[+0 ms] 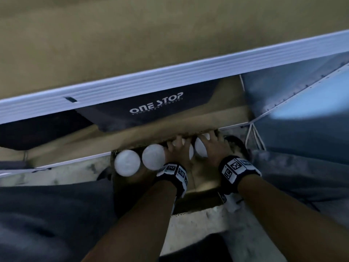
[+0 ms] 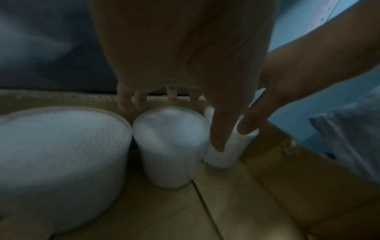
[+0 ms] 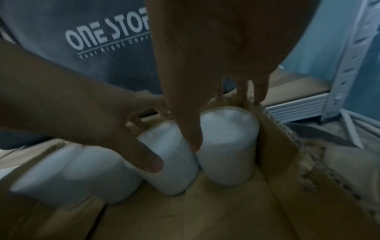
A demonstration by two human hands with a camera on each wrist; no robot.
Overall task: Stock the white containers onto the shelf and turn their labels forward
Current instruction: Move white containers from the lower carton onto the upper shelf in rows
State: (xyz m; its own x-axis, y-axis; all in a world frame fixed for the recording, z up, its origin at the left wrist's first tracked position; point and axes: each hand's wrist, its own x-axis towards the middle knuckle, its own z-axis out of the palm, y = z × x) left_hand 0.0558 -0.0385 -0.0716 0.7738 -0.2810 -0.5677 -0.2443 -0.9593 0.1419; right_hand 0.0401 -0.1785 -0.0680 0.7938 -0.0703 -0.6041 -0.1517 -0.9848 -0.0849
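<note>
Four white containers [image 1: 127,163] stand in one cardboard box [image 1: 200,178]. Two hands [image 1: 179,151] reach in. One dark bag [image 1: 151,108] lies behind.

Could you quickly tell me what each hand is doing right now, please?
Left hand: fingers and thumb curled round a white container in the cardboard box.
Right hand: curled round the neighbouring white container.

"ONE STOP" in white capitals on dark grey fabric bag [image 1: 151,110] under white shelf edge [image 1: 170,80], head view. Same print on grey fabric in right wrist view [image 3: 107,35], cut off at "ONE STOR"-like edge by hand; underlined, smaller line below reads "Your Right Choi…", rest hidden. Black-and-white square code markers on wristbands [image 1: 236,167], not readable as text. White containers [image 3: 228,146]: no legible label.
</note>
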